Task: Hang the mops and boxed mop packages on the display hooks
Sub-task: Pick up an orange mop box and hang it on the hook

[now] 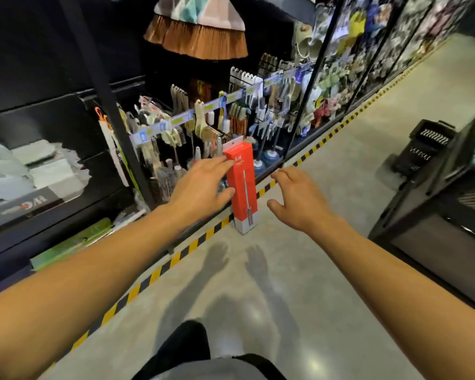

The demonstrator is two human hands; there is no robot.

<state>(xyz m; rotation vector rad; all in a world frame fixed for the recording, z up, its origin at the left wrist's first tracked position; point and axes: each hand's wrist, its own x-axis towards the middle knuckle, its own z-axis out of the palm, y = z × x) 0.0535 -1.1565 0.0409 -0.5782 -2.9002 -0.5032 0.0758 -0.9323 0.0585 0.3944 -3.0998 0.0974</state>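
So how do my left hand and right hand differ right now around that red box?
The left hand lies against the red box, fingers over its upper left edge; the right hand hangs clear of it, a gap showing. The left hand's fingers are nearly straight, the right hand's curl downward. Both are open, palms down, flanking the box standing upright on the floor.

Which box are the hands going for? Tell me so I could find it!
Find the yellow-and-black striped floor line along the dark store shelving. Standing upright on the floor beside it is a tall, narrow red cardboard box with a grey bottom, between the open left hand and right hand. Nothing else nearby is bright red.
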